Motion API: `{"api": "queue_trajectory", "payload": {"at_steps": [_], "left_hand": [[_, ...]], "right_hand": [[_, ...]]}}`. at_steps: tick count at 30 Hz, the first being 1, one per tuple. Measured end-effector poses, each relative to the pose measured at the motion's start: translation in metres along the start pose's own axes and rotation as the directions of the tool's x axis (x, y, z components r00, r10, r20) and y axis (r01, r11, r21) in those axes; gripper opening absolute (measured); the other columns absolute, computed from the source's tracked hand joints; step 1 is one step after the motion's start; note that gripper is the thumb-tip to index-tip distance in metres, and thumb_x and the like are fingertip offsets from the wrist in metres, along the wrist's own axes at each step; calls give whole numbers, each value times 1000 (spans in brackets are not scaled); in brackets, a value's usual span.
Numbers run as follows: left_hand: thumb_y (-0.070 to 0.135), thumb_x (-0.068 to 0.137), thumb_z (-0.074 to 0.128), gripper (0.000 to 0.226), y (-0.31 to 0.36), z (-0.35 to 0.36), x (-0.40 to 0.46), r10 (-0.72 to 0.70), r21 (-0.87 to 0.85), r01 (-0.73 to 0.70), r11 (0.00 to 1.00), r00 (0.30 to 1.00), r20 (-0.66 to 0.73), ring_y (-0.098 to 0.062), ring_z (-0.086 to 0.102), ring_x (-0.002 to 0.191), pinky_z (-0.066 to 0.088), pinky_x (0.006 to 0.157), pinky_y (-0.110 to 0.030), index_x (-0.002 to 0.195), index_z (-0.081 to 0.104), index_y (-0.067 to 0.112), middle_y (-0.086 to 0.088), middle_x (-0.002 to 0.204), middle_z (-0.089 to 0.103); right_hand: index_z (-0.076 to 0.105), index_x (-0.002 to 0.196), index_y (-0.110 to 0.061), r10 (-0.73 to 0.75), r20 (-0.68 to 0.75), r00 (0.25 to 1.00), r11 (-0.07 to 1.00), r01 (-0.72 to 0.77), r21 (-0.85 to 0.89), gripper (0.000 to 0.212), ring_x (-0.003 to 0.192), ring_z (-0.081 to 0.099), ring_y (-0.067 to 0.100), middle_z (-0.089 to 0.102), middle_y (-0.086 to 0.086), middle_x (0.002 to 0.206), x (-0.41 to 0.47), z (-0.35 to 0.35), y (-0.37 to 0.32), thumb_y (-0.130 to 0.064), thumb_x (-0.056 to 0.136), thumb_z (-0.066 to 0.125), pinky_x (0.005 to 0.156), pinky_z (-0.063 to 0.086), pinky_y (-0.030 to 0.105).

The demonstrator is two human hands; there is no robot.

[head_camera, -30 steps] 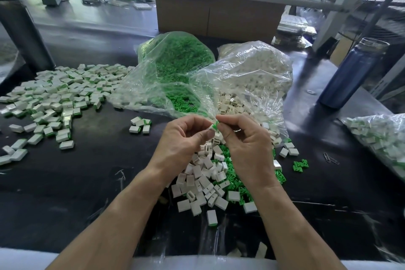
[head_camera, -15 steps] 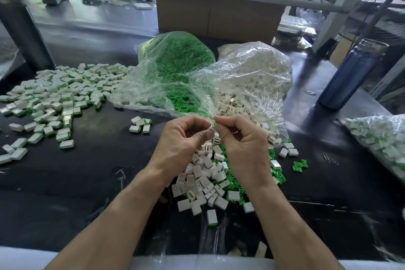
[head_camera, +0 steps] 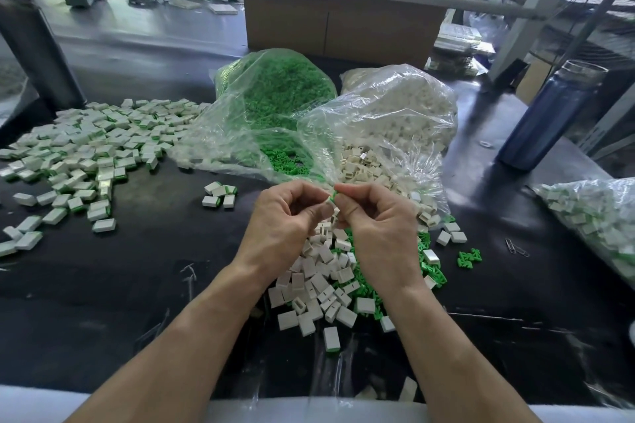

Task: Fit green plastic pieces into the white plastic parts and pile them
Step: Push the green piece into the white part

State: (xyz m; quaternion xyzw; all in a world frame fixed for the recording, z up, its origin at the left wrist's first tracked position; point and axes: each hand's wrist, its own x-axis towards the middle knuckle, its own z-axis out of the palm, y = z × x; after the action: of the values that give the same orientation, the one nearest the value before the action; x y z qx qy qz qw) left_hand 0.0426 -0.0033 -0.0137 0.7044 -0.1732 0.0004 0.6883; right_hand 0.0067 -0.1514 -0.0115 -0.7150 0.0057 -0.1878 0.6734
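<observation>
I see the dark bench [head_camera: 103,302] first, then two clear bags on it: green bag [head_camera: 275,93] beside white bag [head_camera: 395,113]. At far left lies the finished pile [head_camera: 79,154]; loose white parts [head_camera: 316,285] lie under my wrists. My left hand [head_camera: 285,216] and right hand [head_camera: 374,220] meet, fingers curled, both pinching one green piece [head_camera: 332,197] (the white part it meets is barely visible).
</observation>
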Motion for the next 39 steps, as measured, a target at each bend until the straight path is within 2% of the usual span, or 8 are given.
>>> {"api": "queue_trajectory", "payload": {"at_steps": [4,8,13,19,26,29,35,39], "left_hand": [[2,93,73,3,1,5,-2,-6,-39,3,999,998,-62,0,65,64,52,60,-15,92,73,5,3,76,74],[3,93,74,3,2,7,-2,-9,-49,4,999,994,-108,-5,62,64,53,61,-20,91,74,6,-2,77,74],[-2,94,71,10,3,5,-2,22,28,-20,999,998,-56,1,67,69,52,63,-14,92,74,7,4,79,75],[-5,94,70,11,4,4,-3,38,47,-35,998,997,-63,-1,69,71,53,63,-14,93,74,6,1,81,76],[7,97,71,8,3,9,-2,13,30,-12,999,999,-45,1,64,68,53,64,-17,95,72,15,7,79,73],[12,98,71,7,-1,7,0,-16,15,17,1000,999,-42,-4,64,70,53,62,-18,97,71,19,6,82,73],[12,97,72,10,0,4,2,15,-75,-22,997,995,-99,-15,64,68,57,63,-26,104,70,20,-7,87,76],[13,96,74,12,-2,3,2,32,-48,-35,998,998,-59,-10,64,70,57,65,-25,108,74,15,-3,90,76]], "right_hand": [[78,104,-13,-40,-62,997,999,41,21,13,90,77,19,77,6,100,-2,8,0,-3,98,72,78,65,30],[77,105,-11,-12,-73,997,996,18,84,12,92,79,21,77,9,99,-4,12,-1,-3,99,71,82,65,33],[77,105,-6,90,-30,995,978,-83,191,12,90,80,26,79,11,95,-2,7,-4,0,99,69,78,66,31],[77,102,-13,-15,-24,1000,1000,15,6,15,90,78,19,77,7,98,-4,8,-3,0,98,71,79,65,31],[73,105,-16,-39,-75,996,999,39,-3,14,89,78,19,76,2,95,-2,6,-1,-4,102,67,79,66,34],[71,106,-15,7,-98,995,999,-3,40,12,88,78,19,76,-2,94,0,3,2,-5,104,63,79,66,36],[71,106,-12,27,-58,998,992,-20,128,8,88,78,21,77,3,96,1,4,3,-8,103,65,74,64,28],[71,106,-12,12,-47,999,991,-6,136,6,87,78,21,77,6,95,1,4,4,-9,102,68,75,64,27]]}}
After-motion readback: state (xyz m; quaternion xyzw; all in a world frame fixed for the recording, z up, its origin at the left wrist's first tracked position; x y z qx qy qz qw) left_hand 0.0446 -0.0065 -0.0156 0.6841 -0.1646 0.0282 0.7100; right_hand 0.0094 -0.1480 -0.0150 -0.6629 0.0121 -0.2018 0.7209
